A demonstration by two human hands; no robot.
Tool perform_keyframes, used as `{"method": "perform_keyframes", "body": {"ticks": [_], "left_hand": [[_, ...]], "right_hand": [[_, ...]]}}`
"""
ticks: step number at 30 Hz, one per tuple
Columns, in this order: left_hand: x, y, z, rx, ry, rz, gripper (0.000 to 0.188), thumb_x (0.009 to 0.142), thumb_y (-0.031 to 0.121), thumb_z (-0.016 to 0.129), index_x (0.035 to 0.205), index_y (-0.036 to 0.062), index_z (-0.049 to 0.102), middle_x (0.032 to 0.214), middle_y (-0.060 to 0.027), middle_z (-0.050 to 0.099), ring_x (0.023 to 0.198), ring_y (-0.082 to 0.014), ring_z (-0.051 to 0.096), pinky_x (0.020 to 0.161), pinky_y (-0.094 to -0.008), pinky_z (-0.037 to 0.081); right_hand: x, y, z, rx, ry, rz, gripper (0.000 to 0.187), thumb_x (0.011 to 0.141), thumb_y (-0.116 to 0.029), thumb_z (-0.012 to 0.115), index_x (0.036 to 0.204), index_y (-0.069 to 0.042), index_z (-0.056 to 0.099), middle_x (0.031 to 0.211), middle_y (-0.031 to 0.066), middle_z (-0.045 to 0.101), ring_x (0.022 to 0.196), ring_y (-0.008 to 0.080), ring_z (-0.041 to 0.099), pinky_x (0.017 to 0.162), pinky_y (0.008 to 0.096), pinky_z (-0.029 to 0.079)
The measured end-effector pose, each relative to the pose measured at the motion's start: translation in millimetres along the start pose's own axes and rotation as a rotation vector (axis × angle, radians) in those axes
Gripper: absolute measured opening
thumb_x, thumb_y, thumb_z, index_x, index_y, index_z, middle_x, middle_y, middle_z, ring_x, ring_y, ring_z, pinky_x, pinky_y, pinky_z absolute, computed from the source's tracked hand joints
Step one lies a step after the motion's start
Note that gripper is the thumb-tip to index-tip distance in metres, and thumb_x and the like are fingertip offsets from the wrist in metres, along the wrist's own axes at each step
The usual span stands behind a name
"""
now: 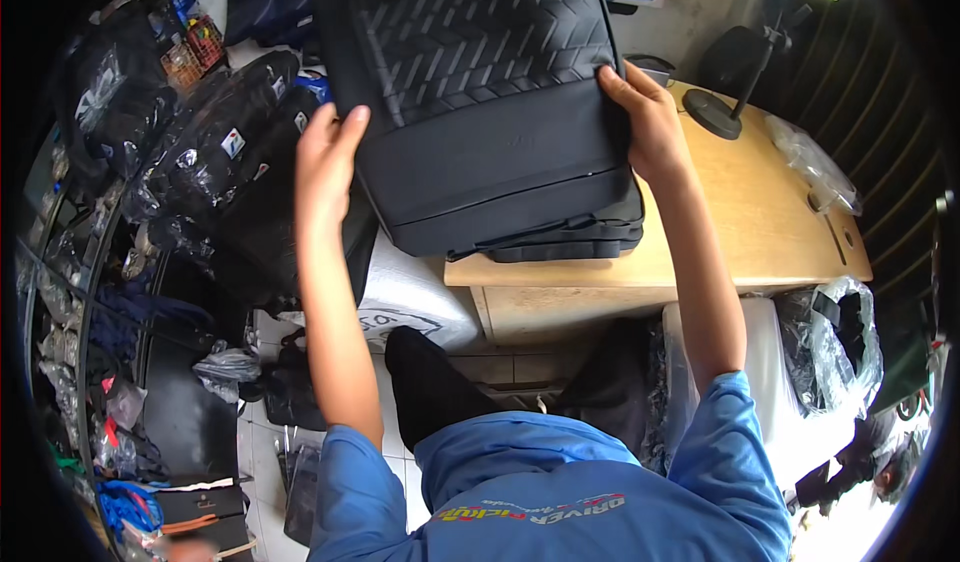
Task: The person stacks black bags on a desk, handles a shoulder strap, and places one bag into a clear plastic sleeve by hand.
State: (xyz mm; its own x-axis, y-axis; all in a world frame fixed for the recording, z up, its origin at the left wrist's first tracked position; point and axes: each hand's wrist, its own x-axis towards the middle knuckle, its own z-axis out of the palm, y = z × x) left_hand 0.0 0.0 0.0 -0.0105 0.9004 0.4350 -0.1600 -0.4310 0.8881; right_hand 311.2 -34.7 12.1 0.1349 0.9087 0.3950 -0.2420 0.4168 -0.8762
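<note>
A black, rectangular, chevron-embossed backpack (490, 122) is pinched by right-hand fingers (622, 92) above a pale wooden tabletop (735, 217). Left-hand fingers (350, 134) are held beside it, grip unclear.

Room above desk (765, 217) right of backpack (500, 157), lamp (712, 116) behind, bags (205, 152) left

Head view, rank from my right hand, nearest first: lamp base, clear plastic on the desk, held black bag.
1. Black bag: touching the right hand, on its left.
2. Lamp base: right of that hand.
3. Clear plastic: farther right.
</note>
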Motion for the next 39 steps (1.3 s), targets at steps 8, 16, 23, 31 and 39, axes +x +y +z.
{"method": "perform_keyframes", "body": {"ticks": [8,16,23,31,39], "left_hand": [[75.3,-110.3,52.6,0.524,-0.099,0.202,0.042,0.084,0.030,0.059,0.065,-0.0027,0.042,0.054,-0.0086,0.035,0.057,-0.0125,0.030,0.050,-0.0343,0.031],[62.2,-151.7,54.7,0.857,-0.122,0.007,0.037,0.082,0.034,0.054,0.086,-0.0013,0.064,0.082,-0.0245,0.062,0.086,-0.0394,0.060,0.076,-0.0424,0.046],[53.5,-143.6,65.2,0.983,-0.080,-0.144,0.041,0.085,0.033,0.048,0.089,-0.0047,0.063,0.093,-0.0281,0.060,0.096,-0.0412,0.056,0.085,-0.0429,0.044],[53.2,-141.5,61.7,0.987,-0.140,-0.310,0.047,0.087,0.035,0.046,0.093,-0.0094,0.061,0.100,-0.0330,0.056,0.102,-0.0420,0.054,0.089,-0.0426,0.042],[48.5,-144.7,65.0,0.962,-0.091,-0.195,0.047,0.087,0.032,0.043,0.090,-0.0115,0.060,0.097,-0.0328,0.057,0.099,-0.0430,0.055,0.088,-0.0455,0.043]], "right_hand": [[31.7,39.8,-87.2,-0.534,0.116,0.246,0.034,0.083,-0.023,0.062,0.091,0.009,0.062,0.084,0.0135,0.064,0.075,0.0161,0.060,0.069,0.0275,0.047],[14.0,85.8,-103.0,-1.365,0.140,0.326,0.053,0.082,-0.043,0.055,0.103,0.005,0.062,0.096,0.0245,0.063,0.092,0.0343,0.061,0.082,0.0371,0.045],[12.9,85.4,-99.2,-1.300,0.169,0.300,0.047,0.084,-0.037,0.051,0.097,0.007,0.063,0.095,0.0294,0.060,0.095,0.0398,0.059,0.084,0.0396,0.045],[16.0,82.5,-100.4,-1.218,0.160,0.394,0.049,0.084,-0.040,0.054,0.105,0.004,0.061,0.091,0.0202,0.065,0.084,0.0266,0.064,0.078,0.0332,0.047],[14.1,94.9,-120.4,-1.109,0.164,0.280,0.043,0.083,-0.033,0.059,0.103,0.005,0.062,0.083,0.0131,0.066,0.071,0.0167,0.061,0.068,0.0285,0.047]]}}
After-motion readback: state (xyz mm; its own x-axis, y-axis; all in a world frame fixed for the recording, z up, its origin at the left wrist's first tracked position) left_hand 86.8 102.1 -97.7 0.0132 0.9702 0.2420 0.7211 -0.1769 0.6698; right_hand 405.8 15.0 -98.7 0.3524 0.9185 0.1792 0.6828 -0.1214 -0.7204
